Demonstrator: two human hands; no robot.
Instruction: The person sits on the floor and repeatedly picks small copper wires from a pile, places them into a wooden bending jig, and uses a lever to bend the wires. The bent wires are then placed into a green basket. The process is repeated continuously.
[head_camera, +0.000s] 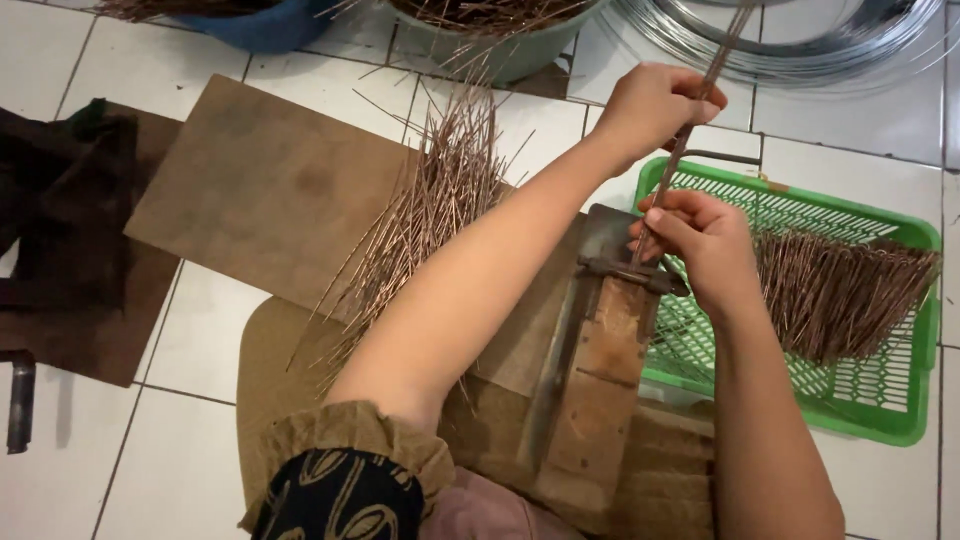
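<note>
My left hand (655, 105) is closed around a bundle of thin copper-coloured rods (705, 85) that slants up to the right. My right hand (705, 245) pinches the lower end of the same bundle, right above the metal bracket of a wooden and steel cutting jig (600, 370) lying on the floor in front of me. A loose pile of cut rods (430, 210) is spread on a brown board (260, 185) to the left of my left forearm.
A green plastic basket (880, 400) at the right holds a heap of short cut rods (840, 290). Two tubs with more rods (480, 20) stand at the top, next to a coil of silver wire (800, 45). Dark cloth (70, 220) lies at left on the white tiles.
</note>
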